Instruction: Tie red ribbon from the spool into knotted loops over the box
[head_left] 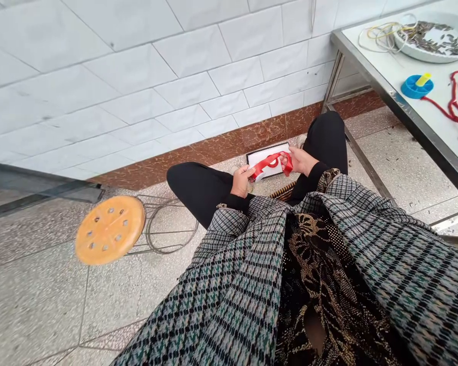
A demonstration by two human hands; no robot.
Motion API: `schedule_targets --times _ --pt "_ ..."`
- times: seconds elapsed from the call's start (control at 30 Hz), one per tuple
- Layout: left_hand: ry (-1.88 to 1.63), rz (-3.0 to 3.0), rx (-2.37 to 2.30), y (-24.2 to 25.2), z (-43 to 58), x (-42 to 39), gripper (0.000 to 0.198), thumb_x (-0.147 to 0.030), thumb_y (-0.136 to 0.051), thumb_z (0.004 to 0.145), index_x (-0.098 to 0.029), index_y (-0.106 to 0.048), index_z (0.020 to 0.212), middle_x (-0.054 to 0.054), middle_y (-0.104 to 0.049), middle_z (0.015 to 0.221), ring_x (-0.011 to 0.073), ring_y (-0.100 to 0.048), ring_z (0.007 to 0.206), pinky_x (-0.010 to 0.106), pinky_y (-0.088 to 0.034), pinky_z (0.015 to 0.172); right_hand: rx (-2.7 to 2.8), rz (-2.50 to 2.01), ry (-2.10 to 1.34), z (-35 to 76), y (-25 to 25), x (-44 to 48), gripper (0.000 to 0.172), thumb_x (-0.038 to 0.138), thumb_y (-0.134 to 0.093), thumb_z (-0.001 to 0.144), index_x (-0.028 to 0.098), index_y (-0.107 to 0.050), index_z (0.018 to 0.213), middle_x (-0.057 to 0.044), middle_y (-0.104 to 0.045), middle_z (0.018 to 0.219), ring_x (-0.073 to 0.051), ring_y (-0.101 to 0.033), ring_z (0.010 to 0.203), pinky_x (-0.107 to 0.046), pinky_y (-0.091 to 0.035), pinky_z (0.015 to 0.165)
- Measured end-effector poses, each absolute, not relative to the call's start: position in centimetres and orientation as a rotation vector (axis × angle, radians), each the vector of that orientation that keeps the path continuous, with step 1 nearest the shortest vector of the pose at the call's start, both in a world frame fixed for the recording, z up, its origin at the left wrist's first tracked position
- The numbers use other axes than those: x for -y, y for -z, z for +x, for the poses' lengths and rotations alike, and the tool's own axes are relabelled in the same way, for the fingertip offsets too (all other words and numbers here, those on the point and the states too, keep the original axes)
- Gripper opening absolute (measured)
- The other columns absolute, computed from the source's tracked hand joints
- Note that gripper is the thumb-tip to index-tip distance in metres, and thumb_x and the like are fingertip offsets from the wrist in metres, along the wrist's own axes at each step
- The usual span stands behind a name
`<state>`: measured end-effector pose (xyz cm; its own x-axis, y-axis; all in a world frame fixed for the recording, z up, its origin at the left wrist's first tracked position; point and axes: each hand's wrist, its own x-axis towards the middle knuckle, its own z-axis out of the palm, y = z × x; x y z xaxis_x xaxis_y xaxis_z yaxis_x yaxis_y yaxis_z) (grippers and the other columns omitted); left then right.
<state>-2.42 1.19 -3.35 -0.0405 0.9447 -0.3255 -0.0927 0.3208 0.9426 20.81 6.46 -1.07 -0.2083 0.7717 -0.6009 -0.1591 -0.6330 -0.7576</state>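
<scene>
A red ribbon stretches between my two hands, low between my bent knees. My left hand is closed on its left end, where a round white edge like a spool rim shows under the fingers. My right hand pinches the other part, with a loop and a bunched tail hanging by the fingers. Behind the ribbon lies a white rectangular tray or box with a dark rim, partly covered by the hands. Whether the hands touch it I cannot tell.
To my left stands an orange round stool with wire legs. At right is a metal-edged table bearing a blue holder with a yellow peg, red cord and a white basin of small dark pieces. A tiled wall rises ahead.
</scene>
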Motion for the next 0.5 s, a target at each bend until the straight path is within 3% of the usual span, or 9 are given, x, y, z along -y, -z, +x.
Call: schedule_targets --times 0.1,0.2,0.33,0.5 --pt "-0.983 0.820 -1.309 2.8 -2.7 -1.2 0.030 -0.033 -0.076 0.064 -0.020 -0.050 0.054 -0.003 -0.043 0.043 0.0067 -0.032 0.040 0.021 -0.017 0.041 0.863 -1.749 -1.526 21.0 1.8 -6.8 0.013 0.020 -0.046 0.098 0.019 -0.058 0.102 -0.010 -0.062 0.092 -0.024 -0.061 0.087 -0.039 -0.056 0.083" --pt "-0.939 0.803 -1.296 2.3 -2.6 -1.0 0.030 -0.035 -0.077 0.066 -0.020 -0.052 0.057 -0.004 -0.039 0.041 0.0049 -0.026 0.037 0.021 -0.011 0.041 1.102 -1.620 -1.295 20.3 1.7 -6.4 0.032 0.008 -0.053 0.083 0.020 -0.062 0.111 -0.010 -0.064 0.116 -0.023 -0.058 0.116 -0.037 -0.049 0.105" --pt "-0.944 0.764 -1.241 1.9 -2.1 -0.7 0.030 -0.038 -0.080 0.064 -0.019 -0.057 0.063 -0.005 -0.040 0.042 0.0053 -0.027 0.038 0.021 -0.012 0.041 1.592 -1.219 -1.461 18.2 2.4 -4.4 0.033 0.004 -0.053 0.069 0.019 -0.062 0.097 -0.006 -0.066 0.103 -0.021 -0.063 0.107 -0.038 -0.046 0.110" --pt "-0.966 0.665 -1.183 1.9 -1.4 -0.5 0.034 -0.038 -0.084 0.064 -0.019 -0.056 0.066 -0.005 -0.043 0.048 0.0060 -0.032 0.041 0.021 -0.016 0.040 1.761 -1.166 -1.438 16.4 4.1 -2.3 0.041 0.008 -0.064 0.069 0.022 -0.051 0.105 -0.006 -0.062 0.115 -0.024 -0.060 0.116 -0.040 -0.043 0.111"
